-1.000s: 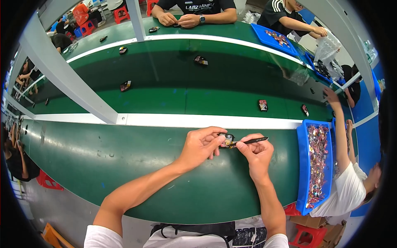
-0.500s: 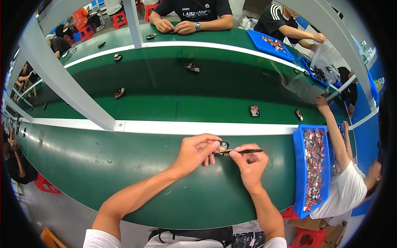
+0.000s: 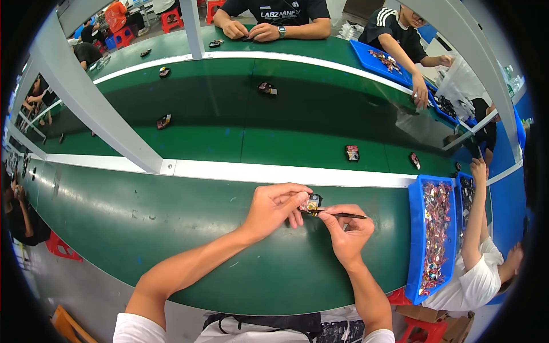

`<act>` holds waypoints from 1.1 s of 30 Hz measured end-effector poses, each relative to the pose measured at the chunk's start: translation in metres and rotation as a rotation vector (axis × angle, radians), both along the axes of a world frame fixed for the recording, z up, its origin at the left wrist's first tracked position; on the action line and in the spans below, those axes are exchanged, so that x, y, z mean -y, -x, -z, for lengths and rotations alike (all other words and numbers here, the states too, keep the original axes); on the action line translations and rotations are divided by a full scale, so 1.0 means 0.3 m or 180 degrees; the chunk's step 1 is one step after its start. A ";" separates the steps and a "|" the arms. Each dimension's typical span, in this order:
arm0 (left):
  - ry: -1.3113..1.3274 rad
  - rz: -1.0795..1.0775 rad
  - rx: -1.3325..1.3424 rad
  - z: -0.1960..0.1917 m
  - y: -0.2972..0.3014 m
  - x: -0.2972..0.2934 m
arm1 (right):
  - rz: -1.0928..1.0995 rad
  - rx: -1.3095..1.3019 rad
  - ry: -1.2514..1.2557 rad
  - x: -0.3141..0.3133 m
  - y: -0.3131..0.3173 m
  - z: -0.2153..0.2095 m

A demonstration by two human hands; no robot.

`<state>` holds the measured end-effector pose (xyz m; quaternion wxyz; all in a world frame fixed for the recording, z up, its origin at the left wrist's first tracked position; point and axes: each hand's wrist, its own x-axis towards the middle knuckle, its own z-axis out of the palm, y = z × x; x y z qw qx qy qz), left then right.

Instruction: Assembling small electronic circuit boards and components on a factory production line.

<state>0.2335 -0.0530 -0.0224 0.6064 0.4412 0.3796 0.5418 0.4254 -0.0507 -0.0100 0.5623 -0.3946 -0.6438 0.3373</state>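
Note:
My left hand [image 3: 276, 208] pinches a small black part with a pink and yellow face [image 3: 310, 203] just above the green table [image 3: 143, 228]. My right hand [image 3: 346, 231] holds a thin dark stick-like tool [image 3: 342, 215], whose tip touches the part. Both hands meet near the middle of the table's near strip, with my forearms coming in from the lower edge.
A blue tray [image 3: 416, 240] of small coloured parts lies to my right, where a person in white reaches. Small parts [image 3: 351, 152] ride on the darker green belt [image 3: 240, 108] beyond a white rail [image 3: 240, 171]. Other people sit across. A grey post [image 3: 97, 108] slants at left.
The hands stay joined on the small part; the tool's tip stays at it. The view shifts a little between frames, and the person at right has moved an arm over the tray.

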 end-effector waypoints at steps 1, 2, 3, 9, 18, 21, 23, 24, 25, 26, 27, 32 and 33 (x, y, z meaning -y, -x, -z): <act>0.0005 -0.0018 0.0004 0.001 -0.001 -0.001 | 0.0003 -0.0001 -0.0017 -0.001 0.000 -0.001; -0.0022 -0.0009 -0.0001 0.004 -0.001 -0.002 | -0.0015 0.0003 -0.0012 -0.002 -0.001 0.000; -0.0046 0.0007 -0.0005 0.006 -0.002 -0.002 | -0.0019 0.0017 -0.0033 -0.001 -0.002 0.002; -0.0006 -0.0036 0.0012 0.002 -0.005 0.003 | 0.0026 0.0045 -0.0032 0.000 -0.004 0.015; 0.0070 -0.0135 0.0047 0.009 -0.005 0.002 | -0.0083 0.0269 -0.0378 0.013 0.010 -0.009; 0.0127 -0.0137 -0.0039 0.008 -0.006 0.005 | -0.0094 0.0325 -0.0377 0.012 0.007 -0.013; 0.0126 -0.0143 -0.0104 0.006 -0.009 0.005 | -0.0075 0.0375 -0.0366 0.007 0.003 -0.010; 0.0129 -0.0149 -0.0172 0.006 -0.012 0.006 | -0.0047 0.0322 -0.0289 0.005 -0.001 -0.003; 0.0131 -0.0143 -0.0170 0.007 -0.013 0.005 | -0.0019 0.0270 -0.0212 0.004 -0.004 0.000; 0.0130 -0.0172 -0.0161 0.009 -0.012 0.004 | -0.0014 0.0272 -0.0209 0.004 -0.003 0.000; 0.0127 -0.0206 -0.0154 0.010 -0.012 0.003 | -0.0022 0.0220 -0.0195 0.003 -0.001 -0.001; 0.0100 -0.0168 -0.0142 0.011 -0.011 0.004 | -0.0072 0.0233 -0.0244 0.003 0.002 -0.011; 0.0074 -0.0168 -0.0155 0.011 -0.010 0.004 | -0.0102 0.0279 -0.0280 0.002 0.002 -0.012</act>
